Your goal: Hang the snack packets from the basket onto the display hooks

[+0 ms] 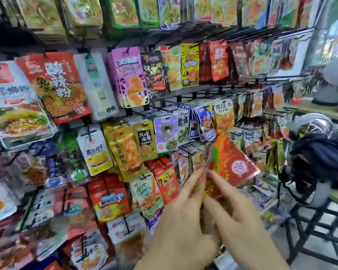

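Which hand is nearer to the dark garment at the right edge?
Right. The right hand is below and left of the dark garment; the left hand is farther left, beside the right hand.

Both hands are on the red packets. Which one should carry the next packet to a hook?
Left, probably. The left hand pinches the red packets at their left edge, with its fingertips pointing toward the display rack. The right hand grips the bunch lower down.

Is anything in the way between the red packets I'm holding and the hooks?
Nothing visible. The left hand and right hand hold the red packets right before the hooks, which already carry hanging packets.
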Motion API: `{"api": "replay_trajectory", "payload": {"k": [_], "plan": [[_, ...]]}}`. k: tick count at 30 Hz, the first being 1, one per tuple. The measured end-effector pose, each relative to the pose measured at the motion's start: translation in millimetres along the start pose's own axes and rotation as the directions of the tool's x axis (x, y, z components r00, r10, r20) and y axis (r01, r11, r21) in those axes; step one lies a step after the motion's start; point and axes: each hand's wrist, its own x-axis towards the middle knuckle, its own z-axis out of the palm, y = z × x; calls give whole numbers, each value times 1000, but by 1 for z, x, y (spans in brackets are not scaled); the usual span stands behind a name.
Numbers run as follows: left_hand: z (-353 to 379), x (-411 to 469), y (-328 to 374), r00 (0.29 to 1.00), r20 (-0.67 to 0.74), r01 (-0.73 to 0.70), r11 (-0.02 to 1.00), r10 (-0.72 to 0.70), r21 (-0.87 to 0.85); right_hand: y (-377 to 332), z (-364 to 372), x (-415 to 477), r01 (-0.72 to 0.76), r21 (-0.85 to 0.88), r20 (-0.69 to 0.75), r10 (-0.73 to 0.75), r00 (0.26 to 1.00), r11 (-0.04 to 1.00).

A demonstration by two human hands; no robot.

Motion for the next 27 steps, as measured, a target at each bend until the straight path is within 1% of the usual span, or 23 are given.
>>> {"api": "replay_trajectory", "payload": {"k": [1,2,4,6,7,8,9,11,12,13,14,15,16,17,18,19,20,22,25,27], "plan": [[10,3,1,1000,19,18,999,-17,-39,4,-7,0,-13,-2,37,13,999,1000],[19,7,3,999,9,35,998,-35,-60,9,-16,1,-15,6,83,14,996,1000],[38,15,6,993,-80,87,996,-89,-32,16,-38,5,22,15,205,-24,978,1000],[54,24,13,970,-180,169,985,-164,15,18,-61,10,48,34,324,-56,944,998],[61,30,16,950,-214,231,973,-226,0,20,-73,14,38,47,344,-52,938,998],[68,35,18,924,-221,306,950,-310,-54,24,-85,20,27,61,330,-46,943,998],[74,40,20,893,-203,381,915,-402,-135,28,-97,26,28,79,279,-49,959,996],[83,49,22,819,-137,494,806,-557,-325,44,-123,41,43,72,142,-52,988,997],[86,52,24,789,-118,524,761,-603,-382,56,-134,50,8,57,105,-14,994,998],[91,53,26,768,-106,544,730,-632,-414,68,-145,58,-62,56,116,56,992,997],[95,55,30,756,-93,554,709,-648,-437,82,-152,65,-177,68,173,163,971,982],[100,56,34,749,-74,560,689,-658,-461,98,-156,72,-311,83,253,281,926,947],[106,58,38,742,-53,564,665,-669,-490,111,-156,76,-431,107,336,376,864,896],[112,58,40,732,-38,569,641,-681,-515,124,-154,78,-531,145,400,442,803,835],[117,59,41,715,-31,579,617,-698,-533,138,-152,79,-584,172,445,467,764,793],[123,60,40,697,-28,587,594,-716,-550,147,-150,80,-603,180,470,471,747,777],[128,60,37,677,-25,600,571,-736,-560,155,-147,82,-574,169,482,441,757,801],[137,57,27,639,-13,641,541,-769,-544,164,-143,83,-498,173,451,381,807,849],[147,55,12,593,35,690,485,-804,-536,165,-134,85,-430,190,375,340,863,883],[153,54,-2,561,64,714,443,-825,-542,174,-126,87,-414,192,301,348,888,890]]}}
